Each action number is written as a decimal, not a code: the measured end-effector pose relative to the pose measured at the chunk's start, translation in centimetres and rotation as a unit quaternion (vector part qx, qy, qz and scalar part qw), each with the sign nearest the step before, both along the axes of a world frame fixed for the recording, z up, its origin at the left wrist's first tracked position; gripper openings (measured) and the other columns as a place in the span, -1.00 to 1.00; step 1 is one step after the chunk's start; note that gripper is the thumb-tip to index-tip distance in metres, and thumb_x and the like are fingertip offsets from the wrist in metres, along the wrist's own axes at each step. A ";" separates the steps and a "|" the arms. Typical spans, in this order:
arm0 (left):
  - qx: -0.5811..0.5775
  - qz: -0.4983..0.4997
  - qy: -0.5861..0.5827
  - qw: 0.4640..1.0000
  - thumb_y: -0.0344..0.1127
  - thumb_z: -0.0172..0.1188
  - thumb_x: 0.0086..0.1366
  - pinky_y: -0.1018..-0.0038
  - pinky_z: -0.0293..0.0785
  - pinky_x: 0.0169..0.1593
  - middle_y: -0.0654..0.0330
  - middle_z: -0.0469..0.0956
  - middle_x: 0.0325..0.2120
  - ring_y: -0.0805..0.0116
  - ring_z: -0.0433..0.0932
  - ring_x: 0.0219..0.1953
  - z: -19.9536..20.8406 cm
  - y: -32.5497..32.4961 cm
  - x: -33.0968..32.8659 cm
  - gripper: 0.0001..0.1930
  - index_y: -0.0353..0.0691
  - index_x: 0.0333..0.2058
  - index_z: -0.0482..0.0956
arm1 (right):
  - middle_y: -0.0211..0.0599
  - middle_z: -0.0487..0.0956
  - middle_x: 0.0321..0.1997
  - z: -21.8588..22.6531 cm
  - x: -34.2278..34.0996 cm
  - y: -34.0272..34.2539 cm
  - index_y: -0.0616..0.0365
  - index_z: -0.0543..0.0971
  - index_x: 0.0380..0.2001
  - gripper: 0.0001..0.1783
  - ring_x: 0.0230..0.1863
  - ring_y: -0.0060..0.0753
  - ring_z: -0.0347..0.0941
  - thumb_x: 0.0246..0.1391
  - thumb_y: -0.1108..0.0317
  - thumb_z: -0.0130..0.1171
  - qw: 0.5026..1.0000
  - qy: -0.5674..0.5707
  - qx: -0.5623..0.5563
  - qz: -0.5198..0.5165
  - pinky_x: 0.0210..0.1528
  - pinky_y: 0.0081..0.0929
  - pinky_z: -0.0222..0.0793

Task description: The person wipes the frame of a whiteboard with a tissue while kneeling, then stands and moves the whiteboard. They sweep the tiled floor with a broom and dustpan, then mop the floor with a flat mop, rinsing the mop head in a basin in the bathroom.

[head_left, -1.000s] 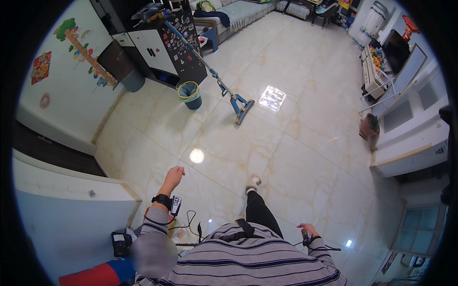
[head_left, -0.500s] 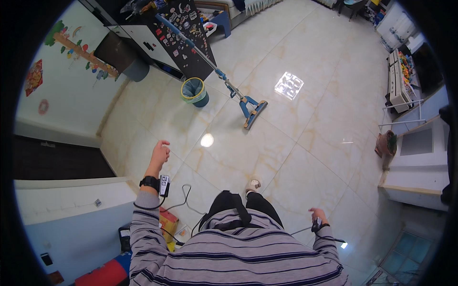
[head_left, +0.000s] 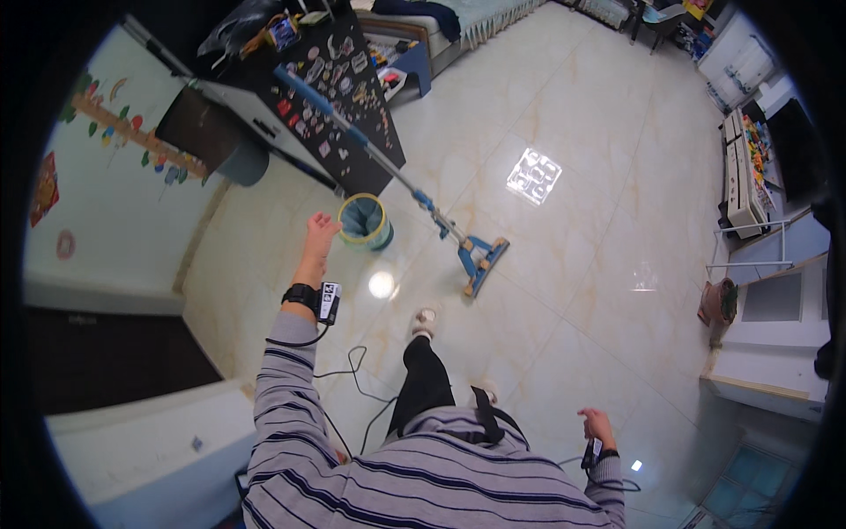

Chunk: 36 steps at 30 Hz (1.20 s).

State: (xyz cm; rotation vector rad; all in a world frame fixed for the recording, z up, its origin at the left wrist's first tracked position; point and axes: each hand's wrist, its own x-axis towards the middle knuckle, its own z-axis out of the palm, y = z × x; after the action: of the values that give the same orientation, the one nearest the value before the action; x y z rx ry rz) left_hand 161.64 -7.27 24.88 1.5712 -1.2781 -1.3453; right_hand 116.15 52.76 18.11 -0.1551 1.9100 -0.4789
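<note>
My left hand (head_left: 322,234) reaches forward with loosely bent fingers and holds nothing. In the picture it lies just left of a small blue waste bin (head_left: 379,236) with a yellow rim and a bag liner; whether it touches the rim I cannot tell. A blue and silver sponge mop (head_left: 401,176) leans against the sticker-covered black cabinet side (head_left: 339,106), its head on the floor right of the bin. My right hand (head_left: 598,426) hangs low at my right side, empty, its fingers partly stretched. Both wrists carry a strapped device with a cable.
Glossy marble-look tiles (head_left: 582,256) cover the floor. A larger dark bin (head_left: 238,163) stands by the left wall. Along the right are a white cabinet (head_left: 745,176), a white rack (head_left: 749,264) and a potted plant (head_left: 718,301). A bed (head_left: 480,18) is at the back.
I have stepped forward, so the bin and mop appear nearer and lower. My left hand has moved forward toward the bin. My right hand stays low at my side.
</note>
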 end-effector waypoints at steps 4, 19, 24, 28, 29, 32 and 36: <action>0.013 0.029 0.108 0.994 -0.34 0.31 -0.01 0.38 -0.04 0.25 -0.10 -0.03 0.22 0.15 0.00 0.26 -2.7 -11.0 -2.7 -0.11 -0.34 0.19 -0.10 | -0.44 0.30 -0.82 1.2 3.8 -3.6 0.17 0.55 -0.36 -0.70 -0.83 -0.51 0.24 0.03 0.22 -0.10 0.995 0.043 0.049 0.072 -0.75 -0.48 0.21; -0.016 -0.028 0.326 0.945 -0.51 0.11 0.15 0.41 0.15 0.09 0.29 0.39 -0.14 0.46 0.34 -0.03 -8.3 -32.0 -6.2 -0.53 -0.10 0.01 0.20 | -0.55 0.22 -0.82 7.8 8.4 -19.4 0.18 0.55 -0.41 -0.76 -0.84 -0.67 0.08 0.07 0.27 -0.03 0.987 0.020 0.066 -0.146 -0.80 -0.60 0.05; -0.070 -0.151 0.194 0.967 -0.38 -0.16 0.33 0.54 0.28 0.01 0.21 0.41 -0.11 0.45 0.37 -0.04 -4.8 -27.9 -9.6 -0.68 -0.19 0.06 0.18 | -0.58 0.27 -0.76 8.1 8.4 -23.6 0.18 0.54 -0.39 -0.79 -0.78 -0.71 0.12 0.08 0.27 0.01 0.990 0.078 -0.024 -0.119 -0.74 -0.66 0.05; -0.103 -0.268 0.229 0.930 -0.51 -0.10 0.28 0.48 0.24 0.11 0.17 0.42 -0.14 0.40 0.39 -0.06 -0.9 -20.8 -14.8 -0.69 -0.26 0.02 0.26 | -0.60 0.36 -0.62 9.2 6.9 -27.8 0.17 0.52 -0.36 -0.83 -0.62 -0.72 0.20 0.04 0.31 0.10 0.968 0.201 -0.122 -0.087 -0.56 -0.71 0.13; -0.122 -0.296 0.259 0.911 -0.51 -0.05 0.27 0.50 0.29 0.07 0.19 0.42 -0.14 0.39 0.43 -0.12 0.1 -18.5 -16.4 -0.71 -0.26 -0.02 0.32 | -0.55 0.38 -0.53 10.5 6.3 -28.5 0.17 0.49 -0.28 -0.80 -0.52 -0.69 0.25 0.00 0.34 0.13 0.959 0.204 -0.190 -0.054 -0.47 -0.69 0.19; -0.129 -0.398 0.171 0.892 -0.45 0.13 0.17 0.48 0.39 -0.07 0.23 0.50 -0.24 0.46 0.44 -0.15 3.1 -11.5 -21.2 -0.74 -0.25 -0.14 0.45 | -0.36 0.41 -0.21 15.1 4.6 -31.7 0.13 0.35 -0.02 -0.47 -0.19 -0.52 0.34 -0.14 0.45 0.21 0.908 0.267 -0.322 0.003 -0.19 -0.55 0.30; -0.346 -0.466 0.058 0.813 -0.27 0.32 -0.02 0.45 0.40 -0.29 0.20 0.48 -0.40 0.22 0.45 -0.32 7.0 1.0 -28.3 -0.71 -0.17 -0.31 0.50 | -0.21 0.21 0.17 22.8 4.3 -32.4 0.04 0.02 0.21 -0.10 0.22 -0.25 0.10 -0.22 0.43 0.24 0.839 0.281 -0.465 0.030 0.17 -0.24 0.06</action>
State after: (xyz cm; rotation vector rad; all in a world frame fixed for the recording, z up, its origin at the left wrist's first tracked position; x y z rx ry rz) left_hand 133.37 -6.28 31.84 0.3014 -2.2578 -1.2027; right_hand 120.44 20.32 40.89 -1.0897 2.0459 -1.4184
